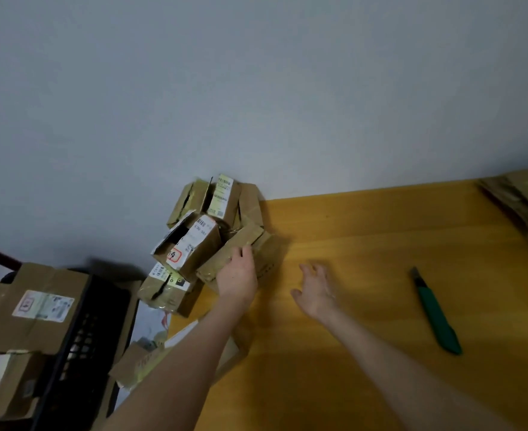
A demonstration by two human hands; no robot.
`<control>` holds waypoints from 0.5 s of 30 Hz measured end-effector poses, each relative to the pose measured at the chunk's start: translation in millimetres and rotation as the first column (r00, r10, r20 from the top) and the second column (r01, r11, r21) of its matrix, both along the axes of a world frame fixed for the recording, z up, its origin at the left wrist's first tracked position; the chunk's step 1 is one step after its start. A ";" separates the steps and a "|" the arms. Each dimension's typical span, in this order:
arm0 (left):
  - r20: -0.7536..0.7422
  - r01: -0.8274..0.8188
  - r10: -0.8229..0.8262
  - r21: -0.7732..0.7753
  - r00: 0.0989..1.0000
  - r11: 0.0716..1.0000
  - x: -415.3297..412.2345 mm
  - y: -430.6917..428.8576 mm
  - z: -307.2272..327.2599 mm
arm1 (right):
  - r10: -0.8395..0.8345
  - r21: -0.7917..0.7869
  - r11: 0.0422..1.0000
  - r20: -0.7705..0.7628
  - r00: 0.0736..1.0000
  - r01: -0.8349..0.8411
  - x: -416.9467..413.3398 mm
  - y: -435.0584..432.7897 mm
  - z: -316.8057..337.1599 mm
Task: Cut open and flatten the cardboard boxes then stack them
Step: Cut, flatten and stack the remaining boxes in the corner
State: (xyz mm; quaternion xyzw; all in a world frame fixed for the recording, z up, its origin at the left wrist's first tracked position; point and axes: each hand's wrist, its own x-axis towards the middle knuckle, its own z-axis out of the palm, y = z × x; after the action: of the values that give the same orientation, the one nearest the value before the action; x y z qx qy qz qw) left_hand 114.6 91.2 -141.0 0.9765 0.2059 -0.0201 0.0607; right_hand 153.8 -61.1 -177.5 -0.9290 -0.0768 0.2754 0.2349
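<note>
- Cardboard boxes (194, 241) sit piled at the yellow table's (365, 237) left end, against the wall (256, 88).
- Left hand (237, 275) grasps the nearest box (222, 259), fingers seemingly curled over its edge.
- Right hand (317, 290) hovers beside it, fingers spread, holding nothing.
- Green knife (436, 312) lies well right.

The middle box (191, 244) of the pile bears a white label (205, 227) with a barcode and digits that read roughly "30 05". A red-framed stamp (173, 255) lower on it holds one blurred character. The box above it (222, 197) and the box below it (166, 287) carry barcode labels too small to read. So is the label on the flattened cardboard (43, 303) far to its left.
</note>
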 end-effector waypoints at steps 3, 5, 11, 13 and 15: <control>0.092 0.060 -0.052 -0.085 0.994 0.995 13.8 -24.2 9.3 | -0.161 0.095 0.981 -0.093 0.983 0.169 6.4 -21.6 -0.2; 0.152 0.096 -0.074 -0.142 0.986 0.985 24.5 -40.3 12.2 | -0.284 0.156 0.939 -0.148 0.947 0.306 12.9 -41.0 0.6; 0.210 0.116 -0.047 -0.328 0.977 0.937 57.2 -88.3 27.2 | -0.611 0.339 0.460 -0.550 0.570 0.821 22.2 -107.2 5.9; 0.212 0.065 0.036 -0.451 0.977 0.890 65.4 -98.0 36.5 | -0.583 0.370 0.131 -0.722 0.373 0.920 23.5 -128.5 7.4; 0.232 0.041 0.130 -0.614 0.964 0.788 71.9 -102.0 46.4 | -0.528 0.373 0.051 -0.777 0.342 0.927 25.7 -146.8 9.2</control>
State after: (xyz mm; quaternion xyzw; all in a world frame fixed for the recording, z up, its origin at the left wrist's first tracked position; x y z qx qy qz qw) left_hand 186.5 -10.8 -94.6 0.8923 0.2014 0.0449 0.4014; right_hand 179.5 -207.9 -168.4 -0.5150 0.3682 0.2409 0.7356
